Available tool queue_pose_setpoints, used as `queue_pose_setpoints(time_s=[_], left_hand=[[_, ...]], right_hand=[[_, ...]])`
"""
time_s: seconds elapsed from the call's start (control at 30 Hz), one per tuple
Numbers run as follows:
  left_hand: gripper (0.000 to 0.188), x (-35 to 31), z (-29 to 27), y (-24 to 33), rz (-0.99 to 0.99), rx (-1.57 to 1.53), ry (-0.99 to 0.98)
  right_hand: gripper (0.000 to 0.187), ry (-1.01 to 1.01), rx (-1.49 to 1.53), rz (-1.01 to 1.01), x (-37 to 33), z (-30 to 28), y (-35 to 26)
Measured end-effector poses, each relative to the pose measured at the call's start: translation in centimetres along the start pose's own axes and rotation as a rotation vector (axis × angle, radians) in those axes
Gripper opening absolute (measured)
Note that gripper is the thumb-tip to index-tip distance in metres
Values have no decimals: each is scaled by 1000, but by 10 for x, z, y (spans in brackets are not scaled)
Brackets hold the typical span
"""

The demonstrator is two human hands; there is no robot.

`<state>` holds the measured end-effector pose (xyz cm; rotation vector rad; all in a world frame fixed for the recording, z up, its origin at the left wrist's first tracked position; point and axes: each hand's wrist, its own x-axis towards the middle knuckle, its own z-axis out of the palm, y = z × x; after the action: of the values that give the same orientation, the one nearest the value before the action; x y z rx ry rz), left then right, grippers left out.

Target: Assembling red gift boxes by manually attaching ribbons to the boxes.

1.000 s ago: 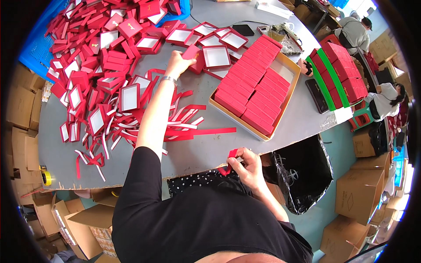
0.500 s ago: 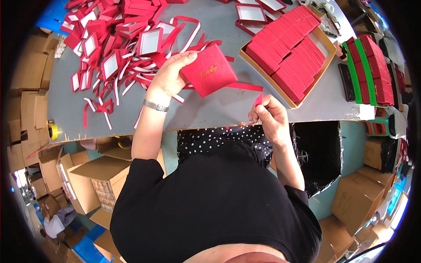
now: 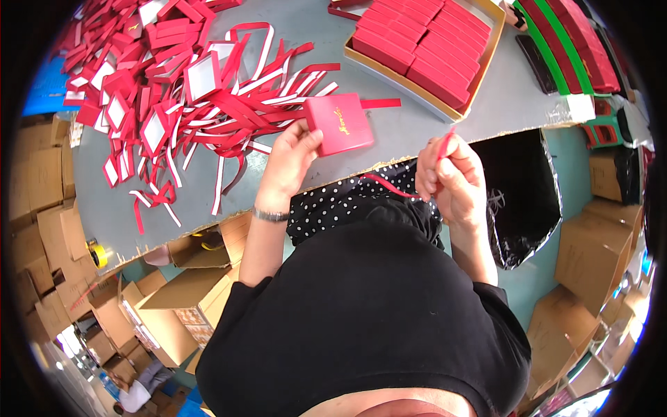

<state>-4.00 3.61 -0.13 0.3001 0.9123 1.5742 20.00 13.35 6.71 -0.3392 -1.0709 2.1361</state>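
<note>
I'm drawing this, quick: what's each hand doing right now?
Left hand: closed, holding a flat red box with gold lettering.
Right hand: closed, pinching a red ribbon.

**Packing workshop, cartons everywhere**

I read this as a workshop: the grey counter point(image 3: 104, 222) has a raw, chipped edge and carries heaped small red boxes point(image 3: 177, 31) and loose ribbons point(image 3: 229, 135). More boxes stand in rows in a shallow tray point(image 3: 405, 85). Brown cartons point(image 3: 590, 264) crowd both sides; I see another person point(image 3: 135, 397) near left.
</note>
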Motion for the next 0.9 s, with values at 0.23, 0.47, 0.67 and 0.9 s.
queue_pose_setpoints(time_s=[0.23, 0.47, 0.67, 0.9], left_hand=[[63, -16, 13, 40, 433, 1733, 41], [94, 43, 25, 50, 274, 1868, -400], [82, 38, 38, 39, 91, 1785, -469], [71, 10, 45, 14, 275, 1828, -367]], right_hand=[[11, 116, -38, 31, -2, -16, 9], [12, 88, -160, 173, 8, -11, 15], [13, 182, -179, 287, 14, -32, 60], [12, 141, 29, 184, 19, -32, 85]])
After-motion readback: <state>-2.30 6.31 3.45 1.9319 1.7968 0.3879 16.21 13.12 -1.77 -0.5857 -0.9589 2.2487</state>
